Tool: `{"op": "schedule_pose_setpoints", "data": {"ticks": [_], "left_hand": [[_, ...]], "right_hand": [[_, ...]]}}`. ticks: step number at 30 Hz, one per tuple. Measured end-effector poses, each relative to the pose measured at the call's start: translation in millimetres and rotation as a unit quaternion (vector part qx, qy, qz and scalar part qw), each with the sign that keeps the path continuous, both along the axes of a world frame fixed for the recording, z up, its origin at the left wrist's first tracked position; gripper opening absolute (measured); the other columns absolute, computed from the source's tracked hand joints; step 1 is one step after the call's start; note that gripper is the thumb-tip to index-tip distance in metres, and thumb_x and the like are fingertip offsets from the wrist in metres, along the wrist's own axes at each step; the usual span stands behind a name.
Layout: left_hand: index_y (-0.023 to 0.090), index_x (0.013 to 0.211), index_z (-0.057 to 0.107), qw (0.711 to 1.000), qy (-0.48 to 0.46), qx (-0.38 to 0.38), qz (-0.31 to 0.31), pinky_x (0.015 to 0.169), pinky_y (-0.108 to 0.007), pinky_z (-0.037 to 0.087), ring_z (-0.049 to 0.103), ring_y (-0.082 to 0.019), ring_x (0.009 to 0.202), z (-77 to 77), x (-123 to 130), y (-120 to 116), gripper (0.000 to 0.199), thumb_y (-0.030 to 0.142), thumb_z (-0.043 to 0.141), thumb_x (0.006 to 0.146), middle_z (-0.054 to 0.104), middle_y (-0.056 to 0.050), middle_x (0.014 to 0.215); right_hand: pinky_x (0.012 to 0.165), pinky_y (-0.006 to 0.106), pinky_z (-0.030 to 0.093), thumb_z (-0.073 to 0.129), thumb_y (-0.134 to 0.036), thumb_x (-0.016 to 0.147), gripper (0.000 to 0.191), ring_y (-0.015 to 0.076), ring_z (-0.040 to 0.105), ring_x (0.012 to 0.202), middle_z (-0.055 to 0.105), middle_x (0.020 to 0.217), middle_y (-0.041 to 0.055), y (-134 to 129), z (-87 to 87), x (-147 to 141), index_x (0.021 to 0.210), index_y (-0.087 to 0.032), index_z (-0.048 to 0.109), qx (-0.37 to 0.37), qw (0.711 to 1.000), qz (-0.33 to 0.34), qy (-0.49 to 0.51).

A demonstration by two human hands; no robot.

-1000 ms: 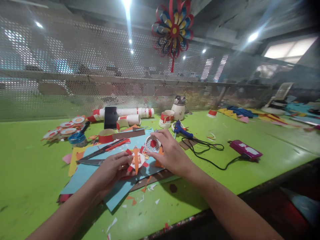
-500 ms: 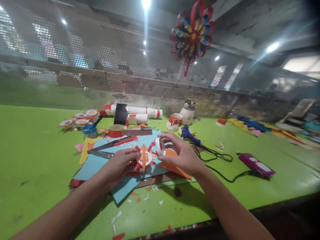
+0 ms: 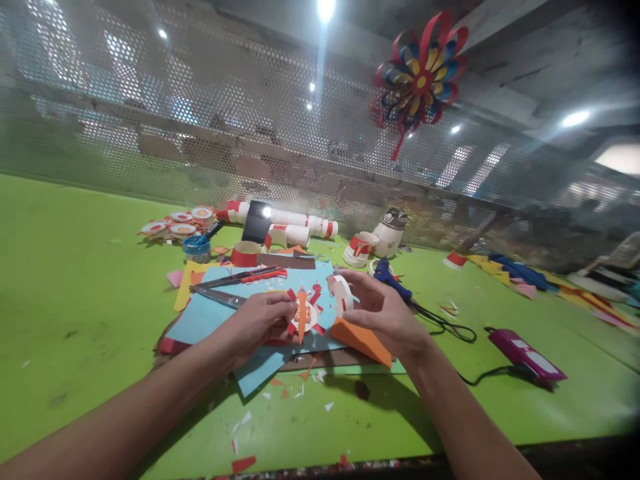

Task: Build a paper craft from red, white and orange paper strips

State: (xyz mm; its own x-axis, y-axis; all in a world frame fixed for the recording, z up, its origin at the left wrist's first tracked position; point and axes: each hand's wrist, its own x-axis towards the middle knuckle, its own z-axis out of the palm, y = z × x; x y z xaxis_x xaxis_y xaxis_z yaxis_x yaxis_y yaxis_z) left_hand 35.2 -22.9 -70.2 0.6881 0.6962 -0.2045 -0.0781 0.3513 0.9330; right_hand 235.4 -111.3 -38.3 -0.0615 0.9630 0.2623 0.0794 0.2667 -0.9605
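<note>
My left hand (image 3: 267, 321) is closed on a small paper craft (image 3: 303, 315), a white disc with red tabs around its rim and a pointed orange strip across its face. Between the thumb and fingers of my right hand (image 3: 383, 308) is a white paper ring (image 3: 341, 296) with red marks, held just right of the craft with a gap between them. Below both hands lie blue paper sheets (image 3: 210, 320) and a folded orange sheet (image 3: 367, 343). Scissors (image 3: 220, 295) with red handles rest on the blue paper, left of the craft.
A blue glue gun (image 3: 393, 279) lies right of my right hand, near a black cable and a purple power box (image 3: 525, 355). White tubes (image 3: 320, 227), a jug (image 3: 391, 232), a blue-lidded jar (image 3: 197, 248) and several finished discs (image 3: 175, 223) stand behind. Paper scraps litter the front.
The view has turned, so the scene sits further right and tilts. My right hand has drawn the white ring a little away from the craft and turned it; my left hand keeps its hold.
</note>
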Motion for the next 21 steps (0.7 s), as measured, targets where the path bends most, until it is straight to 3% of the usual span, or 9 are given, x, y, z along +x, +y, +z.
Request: {"op": "schedule_pose_setpoints", "data": {"ticks": [9, 16, 21], "left_hand": [[0.017, 0.062, 0.053, 1.0, 0.003, -0.001, 0.005, 0.065, -0.032, 0.056, 0.057, -0.011, 0.054, 1.2, -0.1, -1.1, 0.025, 0.031, 0.073, 0.067, 0.056, 0.001, 0.065], [0.016, 0.066, 0.058, 1.0, 0.003, -0.004, 0.005, 0.065, -0.032, 0.056, 0.056, -0.01, 0.053, 2.2, 0.5, -2.9, 0.019, 0.028, 0.073, 0.067, 0.06, -0.001, 0.069], [0.015, 0.066, 0.06, 1.0, 0.001, -0.018, 0.013, 0.067, -0.032, 0.056, 0.056, -0.01, 0.054, 3.3, 1.7, -3.3, 0.018, 0.026, 0.075, 0.065, 0.059, 0.0, 0.068]], "right_hand": [[0.091, 0.045, 0.051, 0.077, -0.028, 0.071, 0.052, 0.0239, 0.058, 0.109, 0.063, 0.116, 0.0064, 0.2, -0.8, 1.7, 0.12, -0.028, 0.058, -0.007, 1.0, -0.005, -0.01], [0.082, 0.04, 0.052, 0.076, -0.03, 0.072, 0.051, 0.0202, 0.058, 0.097, 0.061, 0.113, 0.0077, 1.3, -2.5, -2.4, 0.119, -0.024, 0.058, 0.043, 0.986, -0.08, -0.143], [0.082, 0.04, 0.051, 0.075, -0.03, 0.072, 0.051, 0.0195, 0.057, 0.096, 0.061, 0.114, 0.0074, 0.7, -2.6, -3.7, 0.12, -0.025, 0.058, 0.062, 0.98, -0.084, -0.17]]}}
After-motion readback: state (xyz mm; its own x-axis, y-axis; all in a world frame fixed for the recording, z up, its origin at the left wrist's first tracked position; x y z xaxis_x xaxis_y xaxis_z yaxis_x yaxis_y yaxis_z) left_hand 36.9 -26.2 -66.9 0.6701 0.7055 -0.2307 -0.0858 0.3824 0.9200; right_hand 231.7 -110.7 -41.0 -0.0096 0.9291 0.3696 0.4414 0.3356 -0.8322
